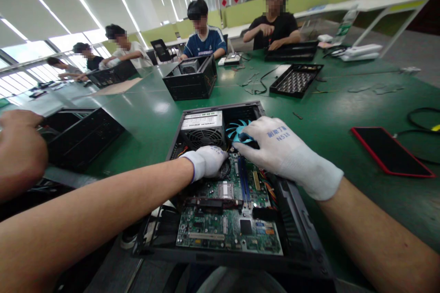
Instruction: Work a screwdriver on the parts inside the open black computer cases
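An opened black computer case (pixel 298 213) lies before me with a green motherboard (pixel 206 233) inside. My left hand (pixel 210 160), in a white glove, is bent down beside a dark round coiled part (pixel 225 168) on the board. Its fingers are closed and partly hidden, so what they hold cannot be made out. My right hand (pixel 266 142), also gloved, is closed at the near edge of a light-blue fan (pixel 234 130), its thumb below the other fingers. A power supply (pixel 202 121) with a white label sits left of the fan. Blue memory slots (pixel 243 176) run below my right hand.
Another person's bare hand (pixel 20 151) is close at the left, by a second black case (pixel 85 139). Ahead on the green table (pixel 158 100) stand another case (pixel 190 80) and a black panel (pixel 297 80). A red-edged phone or tablet (pixel 392 151) lies right. Several people sit opposite.
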The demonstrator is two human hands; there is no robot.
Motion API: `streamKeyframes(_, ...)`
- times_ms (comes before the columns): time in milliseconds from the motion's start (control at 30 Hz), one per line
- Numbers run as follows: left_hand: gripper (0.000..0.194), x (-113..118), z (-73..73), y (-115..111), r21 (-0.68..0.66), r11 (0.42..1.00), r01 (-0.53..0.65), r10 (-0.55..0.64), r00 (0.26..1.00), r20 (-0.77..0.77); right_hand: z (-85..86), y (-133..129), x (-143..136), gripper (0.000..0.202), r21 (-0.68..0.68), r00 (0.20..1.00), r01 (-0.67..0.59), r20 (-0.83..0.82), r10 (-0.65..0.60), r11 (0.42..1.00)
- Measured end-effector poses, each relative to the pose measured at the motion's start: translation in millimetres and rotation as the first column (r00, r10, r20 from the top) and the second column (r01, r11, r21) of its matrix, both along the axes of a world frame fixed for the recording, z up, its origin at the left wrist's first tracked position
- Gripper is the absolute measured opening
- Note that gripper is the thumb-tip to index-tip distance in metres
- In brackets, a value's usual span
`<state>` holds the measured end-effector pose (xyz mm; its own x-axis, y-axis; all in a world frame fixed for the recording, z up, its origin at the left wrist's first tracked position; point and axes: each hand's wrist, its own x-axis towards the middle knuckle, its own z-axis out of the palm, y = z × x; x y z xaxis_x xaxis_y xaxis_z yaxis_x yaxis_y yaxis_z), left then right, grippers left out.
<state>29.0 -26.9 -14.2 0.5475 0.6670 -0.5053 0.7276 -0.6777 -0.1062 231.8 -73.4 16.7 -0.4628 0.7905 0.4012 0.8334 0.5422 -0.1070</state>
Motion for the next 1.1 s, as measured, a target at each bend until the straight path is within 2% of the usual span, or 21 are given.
streamKeyframes(100, 0.056, 0.4, 1.2, -0.3, -0.019, 1.000, 0.002, -0.002, 1.000, -0.011, -0.3, 0.9, -0.4, 0.041, 0.002, 1.000, -0.005, 0.004, 0.005, 1.000)
streamKeyframes(367, 0.080, -4.0, 9.8, -1.7, -0.082, 0.996, -0.020, 0.022, 1.000, 0.019, -1.5, 0.9, -0.3, 0.039, -0.010, 0.999, -0.002, -0.046, 0.002, 1.000)
streamKeyframes(433, 0.075, -5.1, 14.8, -5.2, -0.085, 0.996, -0.024, 0.028, 0.998, 0.050, -0.8, 0.0, -1.1, 0.038, -0.015, 0.997, -0.004, -0.077, 0.003, 1.000)
streamKeyframes(567, 0.046, -8.3, 29.2, -13.3, -0.047, 0.999, -0.018, 0.024, 0.990, 0.142, 0.2, -3.9, 0.4, 0.040, -0.062, 0.965, 0.037, -0.256, -0.052, 0.997)
streamKeyframes(667, 0.038, -12.7, 41.9, -23.3, 0.000, 1.000, 0.018, -0.017, 0.970, 0.241, -3.6, -14.9, 12.1, 0.070, -0.127, 0.895, 0.120, -0.415, -0.162, 0.985)
streamKeyframes(733, 0.037, -17.7, 50.5, -34.5, 0.044, 0.997, 0.066, -0.077, 0.940, 0.331, -11.4, -27.5, 24.8, 0.086, -0.249, 0.865, 0.129, -0.445, -0.232, 0.960)
streamKeyframes(867, 0.027, -34.4, 68.5, -69.1, 0.169, 0.980, 0.107, -0.177, 0.859, 0.481, -42.3, -53.5, 47.2, 0.088, -0.520, 0.799, 0.038, -0.497, -0.339, 0.853)
streamKeyframes(1000, 0.019, -57.1, 88.2, -108.5, 0.171, 0.985, 0.035, -0.120, 0.846, 0.519, -73.1, -60.3, 50.2, 0.089, -0.569, 0.626, 0.019, -0.635, -0.454, 0.822)
streamKeyframes(1100, 0.011, -75.9, 100.8, -132.3, 0.134, 0.990, -0.035, -0.044, 0.838, 0.544, -78.0, -53.9, 36.9, 0.092, -0.570, 0.565, 0.035, -0.666, -0.486, 0.821)
